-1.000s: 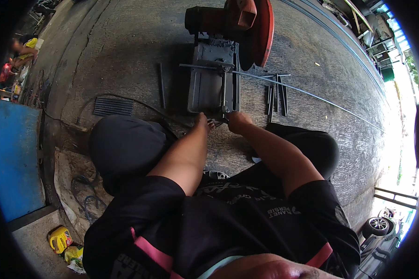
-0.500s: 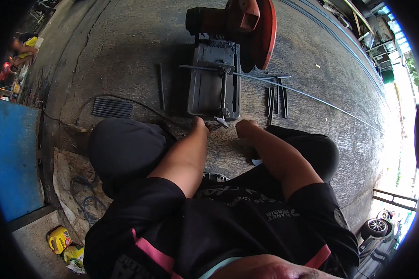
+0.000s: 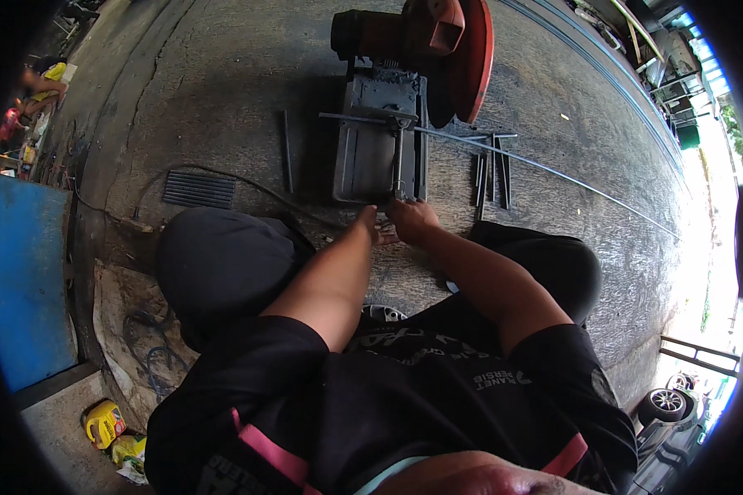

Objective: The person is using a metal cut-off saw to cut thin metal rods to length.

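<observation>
Straight ahead on the ground stands a red and black chop saw [image 3: 378, 157], its round red guard [image 3: 478, 66] raised at the right. A long thin metal bar [image 3: 545, 161] lies across the saw's base, in the vise [image 3: 400, 124]. The vise screw runs toward me and ends in a crank handle [image 3: 402, 196]. My right hand [image 3: 414, 221] is closed round this handle, covering most of it. Just left of it, my left hand [image 3: 377, 227] is beside the handle with fingers apart, seemingly holding nothing.
Several short cut bars [image 3: 198, 190] lie side by side at the left, and a single bar [image 3: 287, 151] nearer the saw. More pieces [image 3: 494, 169] lie at the right. A power cord [image 3: 264, 191] crosses the ground. A blue panel [image 3: 29, 280] stands far left.
My right hand has moved left and forward onto the crank handle, which showed uncovered before. My left hand has shifted slightly right, its fingers spreading. Saw and bar stay put.
</observation>
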The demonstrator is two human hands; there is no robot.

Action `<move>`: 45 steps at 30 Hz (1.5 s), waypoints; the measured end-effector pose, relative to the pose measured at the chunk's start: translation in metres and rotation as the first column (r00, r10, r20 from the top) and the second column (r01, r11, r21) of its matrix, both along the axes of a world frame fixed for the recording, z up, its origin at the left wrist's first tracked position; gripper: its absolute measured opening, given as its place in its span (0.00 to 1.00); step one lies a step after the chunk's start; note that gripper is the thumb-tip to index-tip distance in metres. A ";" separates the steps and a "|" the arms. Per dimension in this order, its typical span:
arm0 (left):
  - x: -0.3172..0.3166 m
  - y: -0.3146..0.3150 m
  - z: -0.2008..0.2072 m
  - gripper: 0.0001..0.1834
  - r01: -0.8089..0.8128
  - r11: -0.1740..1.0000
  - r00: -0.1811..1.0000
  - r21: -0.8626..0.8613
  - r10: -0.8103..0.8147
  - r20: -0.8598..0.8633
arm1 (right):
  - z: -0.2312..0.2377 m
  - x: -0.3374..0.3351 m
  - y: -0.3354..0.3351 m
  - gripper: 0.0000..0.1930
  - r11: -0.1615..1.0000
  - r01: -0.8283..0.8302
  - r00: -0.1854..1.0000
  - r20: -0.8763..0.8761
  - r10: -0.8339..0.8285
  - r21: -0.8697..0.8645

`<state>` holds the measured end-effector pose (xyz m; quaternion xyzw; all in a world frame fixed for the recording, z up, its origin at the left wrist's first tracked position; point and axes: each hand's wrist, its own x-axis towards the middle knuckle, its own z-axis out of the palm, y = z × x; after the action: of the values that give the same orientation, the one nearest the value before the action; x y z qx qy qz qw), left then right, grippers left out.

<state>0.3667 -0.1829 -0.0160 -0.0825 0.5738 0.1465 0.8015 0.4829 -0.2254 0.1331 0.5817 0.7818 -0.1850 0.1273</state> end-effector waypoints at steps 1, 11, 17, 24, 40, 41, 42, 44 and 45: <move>0.003 0.001 0.001 0.24 -0.010 1.000 1.000 -0.001 0.010 -0.024 | 0.000 0.001 0.000 0.14 1.000 0.007 0.999 0.039 -0.006 -0.021; 0.009 0.012 -0.043 0.19 -0.372 0.927 0.928 0.051 0.372 0.000 | -0.019 0.023 -0.011 0.13 0.993 -0.113 0.972 0.213 0.103 0.034; 0.009 0.016 -0.038 0.17 -0.233 0.972 0.968 0.007 0.233 -0.095 | -0.037 0.009 0.000 0.14 0.908 0.322 0.946 0.118 -0.301 -0.267; 0.012 -0.002 0.011 0.24 -0.153 0.988 0.988 -0.025 0.153 -0.002 | -0.007 0.007 -0.002 0.13 0.996 0.040 0.988 -0.155 -0.027 0.082; 0.014 0.000 -0.003 0.21 -0.192 0.980 0.981 -0.048 0.191 -0.017 | -0.018 0.014 -0.003 0.15 0.970 -0.165 0.963 -0.183 0.197 0.178; 0.016 0.001 -0.008 0.21 -0.192 0.981 0.981 -0.039 0.192 -0.005 | -0.019 0.015 -0.003 0.15 0.976 -0.163 0.970 -0.159 0.185 0.142; 0.018 0.004 -0.013 0.22 -0.268 0.963 0.962 0.010 0.269 -0.050 | -0.020 0.019 -0.004 0.14 0.986 -0.100 0.982 -0.146 0.119 0.130; 0.018 0.010 -0.024 0.23 -0.344 0.937 0.933 0.062 0.348 -0.091 | -0.021 0.028 -0.005 0.14 0.992 -0.041 0.989 -0.134 0.057 0.116; 0.016 0.013 -0.029 0.23 -0.375 0.921 0.899 0.103 0.389 -0.200 | -0.020 0.033 -0.004 0.14 0.997 -0.017 1.000 0.006 0.017 -0.078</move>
<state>0.3827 -0.1701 -0.0453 -0.1521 0.6256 0.3266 0.6919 0.5162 -0.2292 0.1134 0.5703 0.7784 -0.2124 0.1540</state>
